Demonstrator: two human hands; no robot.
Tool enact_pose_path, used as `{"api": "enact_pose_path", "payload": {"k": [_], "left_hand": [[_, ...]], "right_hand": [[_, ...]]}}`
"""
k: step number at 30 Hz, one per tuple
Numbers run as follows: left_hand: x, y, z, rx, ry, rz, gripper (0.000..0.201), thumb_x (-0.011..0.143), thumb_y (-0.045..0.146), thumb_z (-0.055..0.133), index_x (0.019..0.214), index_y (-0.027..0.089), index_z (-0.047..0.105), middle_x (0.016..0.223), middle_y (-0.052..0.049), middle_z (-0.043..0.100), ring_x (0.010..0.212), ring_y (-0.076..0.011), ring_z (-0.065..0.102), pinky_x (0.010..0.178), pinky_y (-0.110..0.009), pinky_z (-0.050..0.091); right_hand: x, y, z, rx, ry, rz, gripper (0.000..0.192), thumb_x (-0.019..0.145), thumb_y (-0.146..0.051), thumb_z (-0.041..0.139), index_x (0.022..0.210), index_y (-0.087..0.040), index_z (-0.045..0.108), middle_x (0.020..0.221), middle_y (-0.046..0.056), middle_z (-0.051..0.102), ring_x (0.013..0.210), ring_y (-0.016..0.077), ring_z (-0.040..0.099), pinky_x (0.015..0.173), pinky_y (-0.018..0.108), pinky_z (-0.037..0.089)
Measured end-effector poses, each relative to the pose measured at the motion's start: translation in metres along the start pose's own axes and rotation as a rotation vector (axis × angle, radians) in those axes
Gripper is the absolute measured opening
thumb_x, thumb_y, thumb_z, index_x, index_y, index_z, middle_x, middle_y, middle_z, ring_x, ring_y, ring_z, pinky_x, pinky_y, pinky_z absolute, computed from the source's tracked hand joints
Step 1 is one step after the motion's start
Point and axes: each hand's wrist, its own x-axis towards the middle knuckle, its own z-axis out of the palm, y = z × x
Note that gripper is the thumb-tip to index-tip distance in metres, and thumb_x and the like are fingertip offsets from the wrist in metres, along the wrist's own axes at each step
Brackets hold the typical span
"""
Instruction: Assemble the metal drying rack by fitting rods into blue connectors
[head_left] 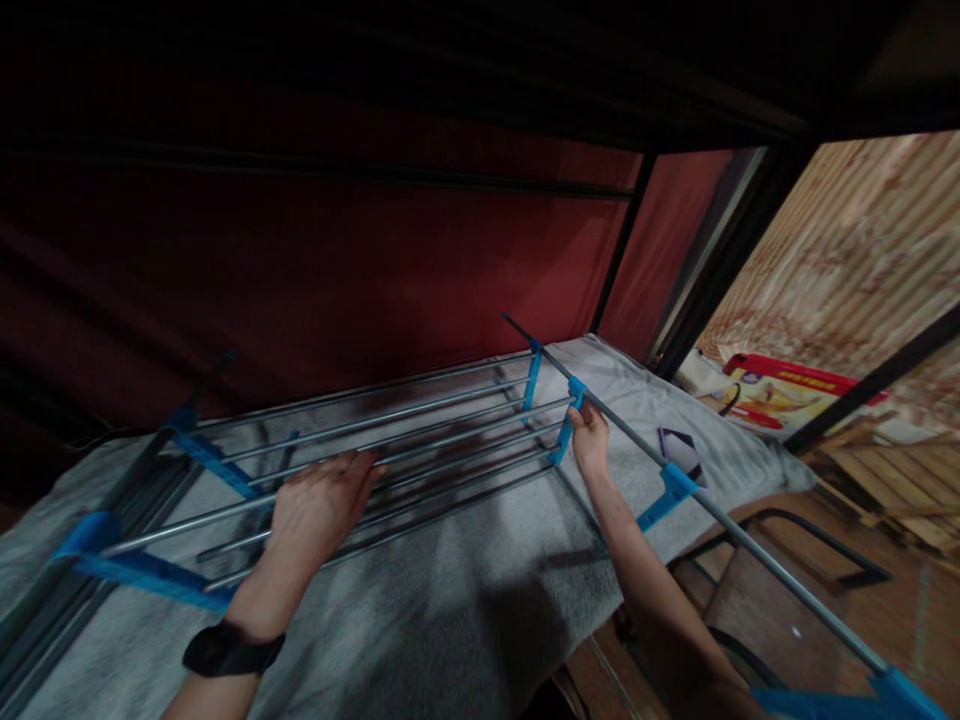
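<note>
A rack of slim silver-grey metal tubes joined by blue plastic brackets lies across a grey fleecy cloth; its tubes run side by side from left to right, with a long grey metal side pole slanting past its right end towards the near right corner. The left hand lies over the middle tubes towards the left end, its fingers pointing right and bent over the metal; I cannot tell whether its grip is clamped on one tube or only rests there. The right hand has its grip closed on a blue plastic bracket at the right end, thumb and finger together near its top, just beside the side pole; a second angled blue bracket sits further down that pole.

A black wristwatch with a dark band is on the left wrist, no writing on it readable; at the far left, a broad blue bracket joins the tubes, and dark grey tubes lie close together beside it. A flat dark-edged object with a pale face rests on the cloth, right of the right hand; beyond the cloth stands a red and yellow printed box, with a line of yellow lettering on its red band and a small blue emblem, both too blurred to read; slatted pale wood lies near it; a dark red panel rises behind the rack.
</note>
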Motion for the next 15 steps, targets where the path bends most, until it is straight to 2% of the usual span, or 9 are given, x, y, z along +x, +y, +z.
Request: {"api": "enact_pose_path", "payload": {"k": [15], "left_hand": [[0.0013, -0.0014, -0.0029, -0.043, -0.028, -0.047, 0.051, 0.105, 0.047, 0.031, 0.107, 0.019, 0.074, 0.095, -0.010, 0.078, 0.082, -0.0280, 0.073, 0.066, -0.034, 0.045]], "right_hand": [[-0.0031, -0.0022, -0.0021, -0.050, 0.002, -0.012, 0.045, 0.087, -0.044, 0.058, 0.120, -0.018, 0.072, 0.128, 0.011, 0.072, 0.126, 0.0302, 0.061, 0.117, 0.051, 0.038]]}}
